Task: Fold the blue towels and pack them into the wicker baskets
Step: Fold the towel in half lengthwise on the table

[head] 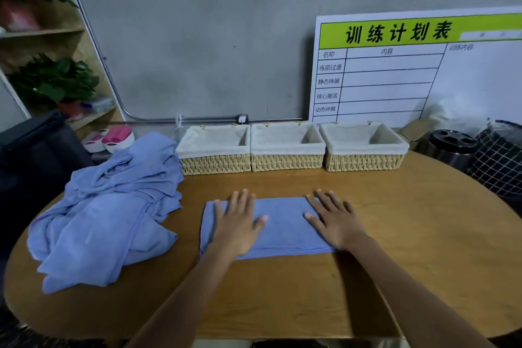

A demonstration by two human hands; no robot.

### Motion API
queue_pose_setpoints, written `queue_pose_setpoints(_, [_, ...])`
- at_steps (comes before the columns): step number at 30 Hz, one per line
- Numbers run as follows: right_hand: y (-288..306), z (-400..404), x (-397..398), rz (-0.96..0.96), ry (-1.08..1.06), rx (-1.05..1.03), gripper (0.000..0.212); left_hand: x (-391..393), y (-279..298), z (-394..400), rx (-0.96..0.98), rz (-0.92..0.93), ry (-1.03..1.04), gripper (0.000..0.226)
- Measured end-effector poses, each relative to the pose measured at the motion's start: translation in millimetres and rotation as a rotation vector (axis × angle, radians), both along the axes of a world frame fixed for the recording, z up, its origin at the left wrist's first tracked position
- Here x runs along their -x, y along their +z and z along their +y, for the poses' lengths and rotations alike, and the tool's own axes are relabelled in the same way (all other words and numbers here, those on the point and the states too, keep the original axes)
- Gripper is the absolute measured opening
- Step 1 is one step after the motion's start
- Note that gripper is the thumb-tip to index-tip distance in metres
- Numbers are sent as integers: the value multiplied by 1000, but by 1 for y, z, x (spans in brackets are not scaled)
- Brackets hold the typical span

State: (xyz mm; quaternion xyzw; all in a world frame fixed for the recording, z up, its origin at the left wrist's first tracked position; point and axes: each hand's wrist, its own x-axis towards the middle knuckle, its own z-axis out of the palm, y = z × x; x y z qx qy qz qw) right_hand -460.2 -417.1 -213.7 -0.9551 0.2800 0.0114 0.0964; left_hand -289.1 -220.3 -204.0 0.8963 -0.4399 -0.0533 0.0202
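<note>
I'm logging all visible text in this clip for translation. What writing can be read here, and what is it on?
All readable text is on the whiteboard leaning against the wall:
"训练计划表" on its green header
"名称" and "内容" as column headings
"训练内容" heading at the right
"练前过渡"
"静态伸展"
"核心激活"
"动态伸展"
The small text at the header's right end is blurred, and the lowest row is cut off behind the wicker baskets.
No other text shows.

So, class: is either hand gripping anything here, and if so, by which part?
Nothing is gripped. The left hand and right hand lie flat, fingers straight, on top of the folded blue cloth towel on the round wooden table.
</note>
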Motion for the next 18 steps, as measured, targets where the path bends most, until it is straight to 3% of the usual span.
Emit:
queue_pose_setpoints(5, [-10,-6,2,-38,-24,-4,115,46,-13,-48,37,87,-44,75])
queue_pose_setpoints(11, [-10,-7,3,-18,-18,-10,72,13,-21,-9,36,43,59,86])
queue_pose_setpoints(18, [-11,-11,10,-7,-36,5,65,-16,-26,32,53,5,145,91])
